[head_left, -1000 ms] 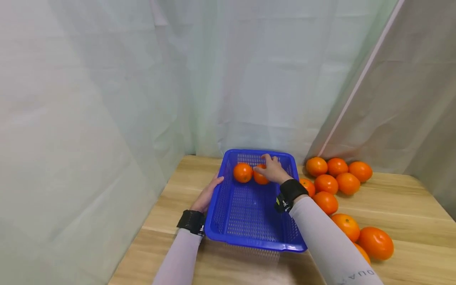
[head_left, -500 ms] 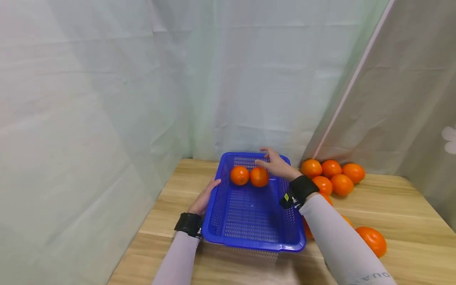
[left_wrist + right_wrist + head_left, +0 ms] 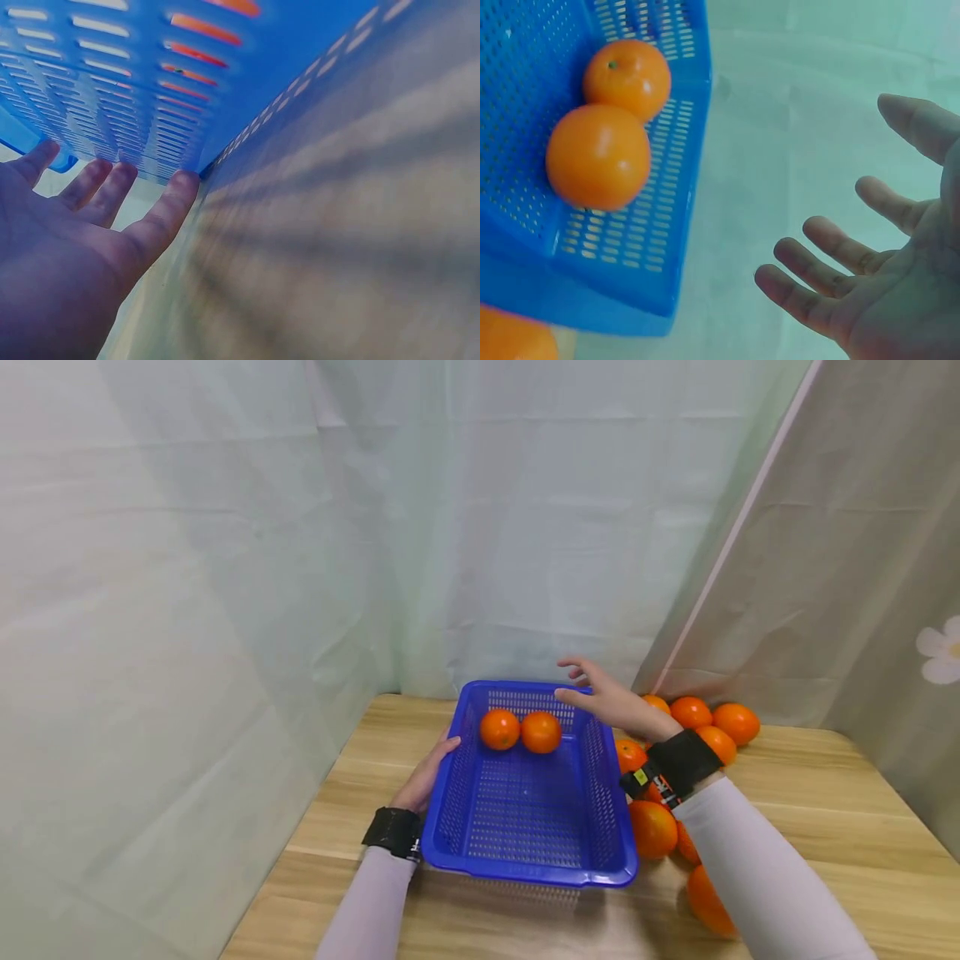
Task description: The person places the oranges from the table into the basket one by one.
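A blue plastic basket (image 3: 525, 810) with slotted walls holds two oranges (image 3: 499, 729) side by side at its far end. Against its left outer wall rests my left hand (image 3: 429, 774), fingertips near the rim. The left wrist view shows those fingers (image 3: 169, 214) fairly straight, touching the slotted wall. My right hand (image 3: 609, 700) is above the basket's far right corner, holding nothing. In the right wrist view its fingers (image 3: 810, 274) are spread and relaxed, apart from the basket and both oranges (image 3: 600, 157).
Several loose oranges (image 3: 652, 829) lie on the wooden table (image 3: 810, 785) right of the basket, some partly hidden by the right forearm. Pale curtains (image 3: 525, 527) hang behind and to the left of the table.
My right hand has let go of the right-hand orange in the basket, then risen and moved right towards the rim. The left hand stays at the basket's left side.
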Demonstrator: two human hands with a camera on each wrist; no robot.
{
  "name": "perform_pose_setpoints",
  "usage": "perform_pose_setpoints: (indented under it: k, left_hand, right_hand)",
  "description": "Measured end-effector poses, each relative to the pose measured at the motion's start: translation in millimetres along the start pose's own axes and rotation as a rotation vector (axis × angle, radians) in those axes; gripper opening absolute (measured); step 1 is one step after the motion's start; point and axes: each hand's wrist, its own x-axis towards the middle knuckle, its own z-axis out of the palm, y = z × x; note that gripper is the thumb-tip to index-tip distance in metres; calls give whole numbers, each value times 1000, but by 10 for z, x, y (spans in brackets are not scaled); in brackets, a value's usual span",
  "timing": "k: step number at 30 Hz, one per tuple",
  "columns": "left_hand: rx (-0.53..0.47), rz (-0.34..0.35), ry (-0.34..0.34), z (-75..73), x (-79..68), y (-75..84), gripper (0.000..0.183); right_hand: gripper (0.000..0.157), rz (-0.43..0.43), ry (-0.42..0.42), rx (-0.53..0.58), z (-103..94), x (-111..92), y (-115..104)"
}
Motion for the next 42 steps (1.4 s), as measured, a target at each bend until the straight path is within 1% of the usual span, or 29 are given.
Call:
perform_pose_setpoints:
  k: [3, 8, 15, 18, 22, 26, 31, 34, 38, 42]
  left_hand:
    - [2, -5, 4, 2, -2, 5, 55]
    - [15, -5, 9, 12, -7, 1, 56]
    - [28, 0, 5, 29, -13, 21, 56]
    - [31, -5, 7, 31, -16, 34, 55]
    - [21, -9, 12, 29, -19, 34, 54]
    - [18, -4, 16, 31, -21, 21, 54]
    - [23, 1, 12, 38, -16, 11, 55]
    - [21, 1, 13, 40, -16, 16, 55]
    - [20, 3, 15, 36, -35, 24, 55]
    - [15, 3, 4, 30, -52, 26, 55]
  right_hand:
    - [58, -32, 15, -51, -64, -57, -9]
    - [57, -28, 18, -98, -182, -198, 1]
    - [54, -55, 20, -83, -331, -469, -9]
    - [53, -42, 36, -88, -390, -592, -9]
    - [52, 3, 55, -104, -445, -729, 7]
    - [50, -5, 62, -109, -492, -852, 55]
    - [47, -22, 95, -140, -565, -1020, 136]
    - [46, -27, 125, -123, -620, -1133, 173]
    - [44, -13, 156, -110, -688, -1322, 210]
    - [46, 7, 149, -138, -733, -1520, 251]
